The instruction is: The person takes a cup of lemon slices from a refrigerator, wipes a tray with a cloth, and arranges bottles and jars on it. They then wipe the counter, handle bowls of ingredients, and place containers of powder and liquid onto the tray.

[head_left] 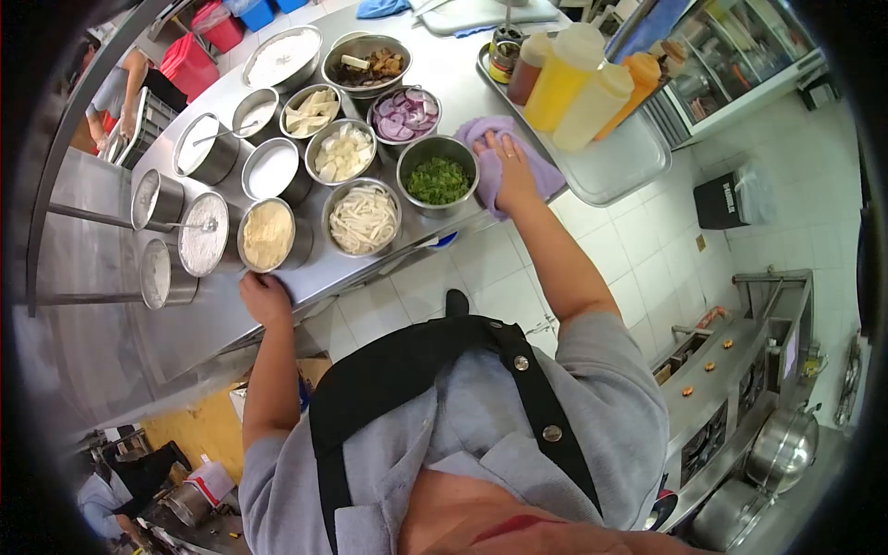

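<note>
My right hand lies flat on a purple cloth at the table's right end, its fingers spread. Just left of it stands a metal pot of chopped green herbs. My left hand is at the front edge of the steel table, its fingers curled; what they hold, if anything, is hidden. Closest to that hand is a pot of pale yellow powder. Between the hands stands a pot of white strips. Behind are pots of white chunks and sliced purple onion.
Several more metal pots, some with white powder, crowd the table's left side. Squeeze bottles stand by a tray at right. A stove is behind on the right. Other people are at the left.
</note>
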The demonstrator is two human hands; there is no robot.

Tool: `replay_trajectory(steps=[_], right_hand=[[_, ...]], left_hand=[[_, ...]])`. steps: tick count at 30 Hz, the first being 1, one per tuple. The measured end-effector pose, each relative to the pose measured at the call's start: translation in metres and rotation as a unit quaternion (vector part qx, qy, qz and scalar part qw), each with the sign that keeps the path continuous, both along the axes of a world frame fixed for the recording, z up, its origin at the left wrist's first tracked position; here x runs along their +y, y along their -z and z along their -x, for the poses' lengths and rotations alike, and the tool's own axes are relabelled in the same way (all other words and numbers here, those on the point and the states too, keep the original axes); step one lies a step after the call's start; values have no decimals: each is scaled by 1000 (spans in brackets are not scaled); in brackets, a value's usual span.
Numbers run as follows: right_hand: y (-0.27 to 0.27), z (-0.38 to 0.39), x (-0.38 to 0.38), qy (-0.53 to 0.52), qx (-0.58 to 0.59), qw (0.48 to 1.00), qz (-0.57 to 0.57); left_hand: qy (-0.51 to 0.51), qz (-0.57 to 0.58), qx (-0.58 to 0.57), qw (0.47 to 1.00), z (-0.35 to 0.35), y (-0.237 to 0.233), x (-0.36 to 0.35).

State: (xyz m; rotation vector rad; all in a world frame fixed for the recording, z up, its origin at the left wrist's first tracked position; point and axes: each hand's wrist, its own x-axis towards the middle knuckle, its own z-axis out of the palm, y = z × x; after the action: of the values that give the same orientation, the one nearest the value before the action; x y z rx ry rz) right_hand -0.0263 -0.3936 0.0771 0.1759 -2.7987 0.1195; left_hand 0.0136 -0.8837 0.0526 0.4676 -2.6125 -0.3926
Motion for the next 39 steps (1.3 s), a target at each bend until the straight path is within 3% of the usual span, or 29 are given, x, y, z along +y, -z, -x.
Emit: replay_trajectory(steps=[4,11,20,24,27,30,32,35,39], right_hand=[[16,86,8,-37,-3,999,8],[33,223,2,32,-19,999,3],[31,306,7,84,-89,992,-13],[53,286,12,55,-74,992,85],[29,218,8,12,-70,997,32],[75,179,14,27,-9,987,159],[72,136,9,33,50,977,202],[59,69,17,-34,59,989,134],[-4,-19,0,36,28,934,355]], left_hand=[[-6,24,-36,999,1,-3,-1],[-25,-1,-10,1000,-1,-12,11],[-22,-32,-22,999,0,-16,11],[-39,-36,2,999,1,-5,5],[-43,-45,20,998,0,-7,7],[-38,-27,65,997,-3,-4,7],[-41,-61,67,995,-4,-2,6],[-50,-76,60,994,-6,-7,8],[2,-143,129,981,-14,1,1]])
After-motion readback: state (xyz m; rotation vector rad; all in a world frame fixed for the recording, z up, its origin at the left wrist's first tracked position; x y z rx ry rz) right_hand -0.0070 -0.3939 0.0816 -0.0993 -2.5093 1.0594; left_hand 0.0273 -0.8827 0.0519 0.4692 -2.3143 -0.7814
